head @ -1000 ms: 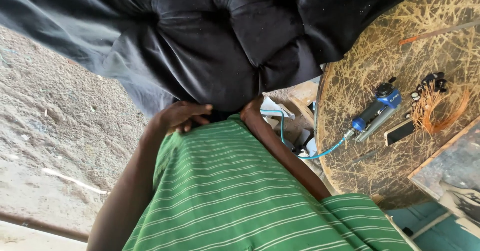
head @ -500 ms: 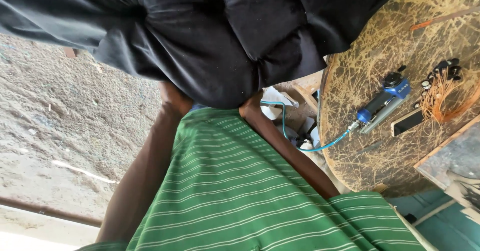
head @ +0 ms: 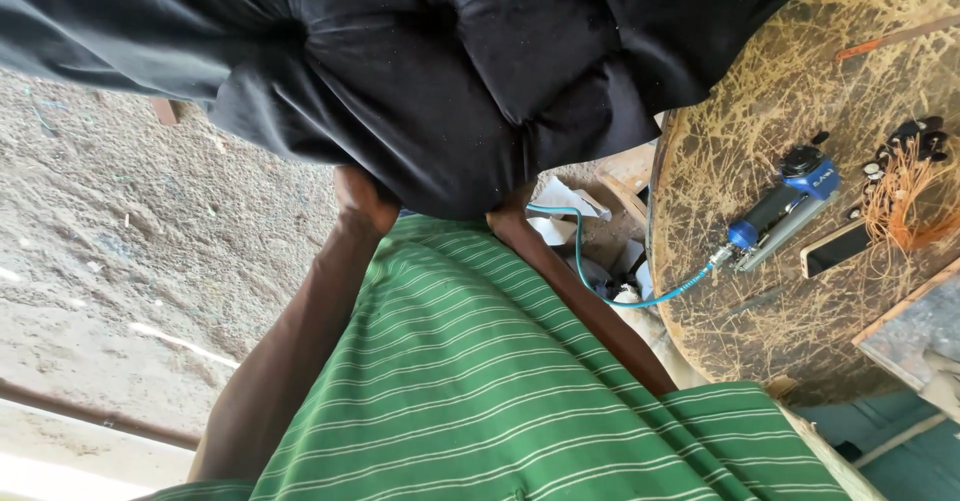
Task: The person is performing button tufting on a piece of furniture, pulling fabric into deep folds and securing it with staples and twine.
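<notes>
A large black button-tufted cushion (head: 420,61) fills the top of the head view. My left hand (head: 358,196) presses up into its lower edge, with the fingers buried in the fabric. My right hand (head: 508,219) meets the same edge a little to the right. Only its wrist and heel show; the fingers are hidden under the cushion. Both forearms rise from my green striped shirt (head: 480,391) at the bottom of the frame.
A round table (head: 740,291) with a straw-patterned top stands at the right. It carries a blue air tool (head: 785,201) on a teal hose (head: 600,281), a phone (head: 838,249) and orange threads (head: 910,196). Sandy ground (head: 120,241) lies at the left, with a bar (head: 90,413) across it.
The cushion has come lower over my hands. My left hand, whose fingers showed on the cushion's edge before, is now tucked under it. The view has shifted slightly.
</notes>
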